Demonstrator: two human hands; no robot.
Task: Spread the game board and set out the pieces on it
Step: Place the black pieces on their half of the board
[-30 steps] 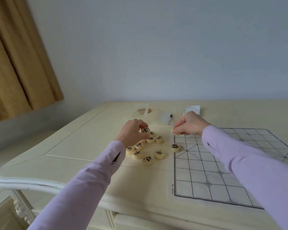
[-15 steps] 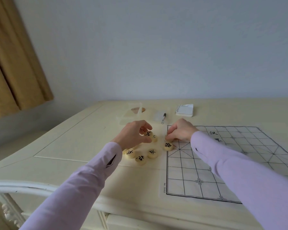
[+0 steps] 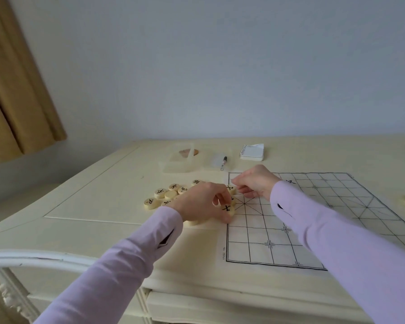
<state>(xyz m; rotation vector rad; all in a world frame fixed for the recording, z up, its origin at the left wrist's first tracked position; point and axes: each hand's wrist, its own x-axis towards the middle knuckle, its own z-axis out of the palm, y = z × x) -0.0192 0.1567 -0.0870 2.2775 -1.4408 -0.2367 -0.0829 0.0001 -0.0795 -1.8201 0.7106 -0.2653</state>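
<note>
The board (image 3: pixel 255 242) is spread flat on the table (image 3: pixel 103 197). At its left edge one piece (image 3: pixel 227 209) is pinched by the curled fingers of the left hand (image 3: pixel 201 202). Just beyond it a second piece (image 3: pixel 230 188) is pinched by the right hand (image 3: pixel 255 181). The loose pieces (image 3: pixel 171 195) are heaped just left of the board. Farther back, a pen (image 3: pixel 223 162) and a notepad (image 3: pixel 251 152) are seen.

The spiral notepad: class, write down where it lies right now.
In the head view, the spiral notepad lies at the far side of the table, just right of the pen and beyond the far left corner of the game board.
</note>
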